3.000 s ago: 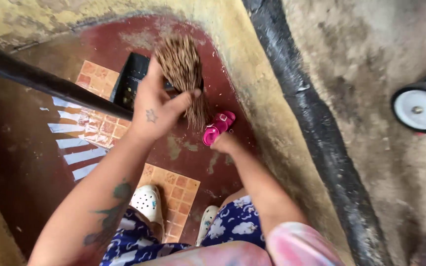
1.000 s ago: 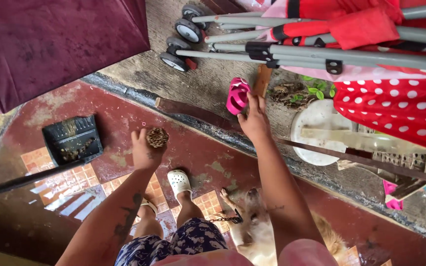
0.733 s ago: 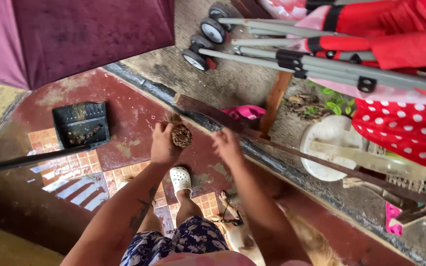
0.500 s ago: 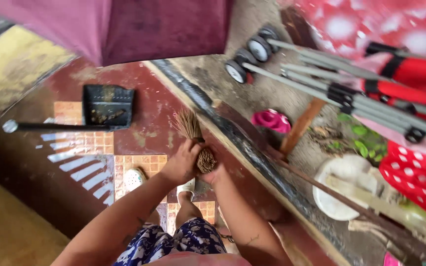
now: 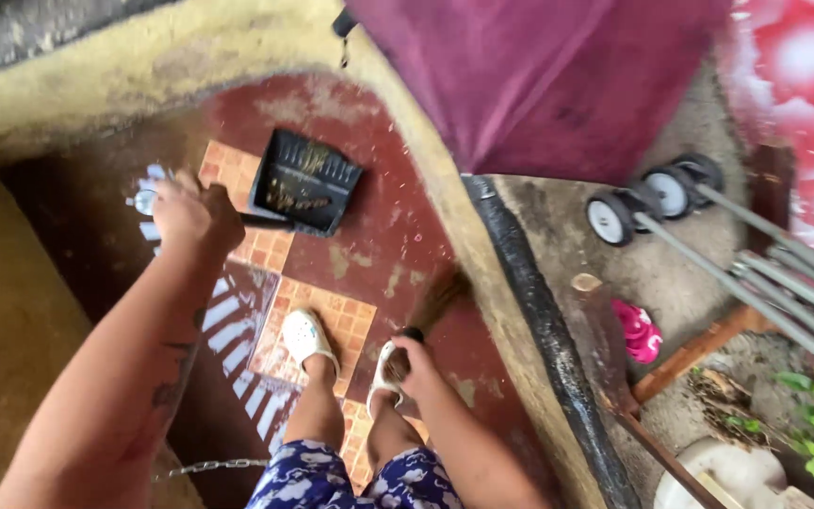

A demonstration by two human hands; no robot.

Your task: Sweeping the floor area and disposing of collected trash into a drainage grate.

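Gripping the long handle of the dustpan (image 5: 303, 182), the left hand (image 5: 190, 212) is clenched near the handle's upper end, out over the tiled floor (image 5: 332, 325). The dustpan is black, sits flat on the red part of the floor just beyond a patch of orange tiles, and has a little brown debris lying in its tray. The right hand (image 5: 414, 366) is closed around the top of a short broom (image 5: 435, 306) of brown twigs, whose bristles point away from the person and look blurred (so their exact contact with the floor cannot be told). The broom is well apart from the dustpan, nearer the dark kerb (image 5: 539, 325) that runs along the floor's edge. Between the arms stand the person's two feet in white clogs (image 5: 305, 337), below blue patterned shorts. Beyond the kerb lie a pink sandal (image 5: 641, 330), stroller wheels (image 5: 652, 198) and grey frame tubes, with a maroon umbrella (image 5: 558, 75) overhead.
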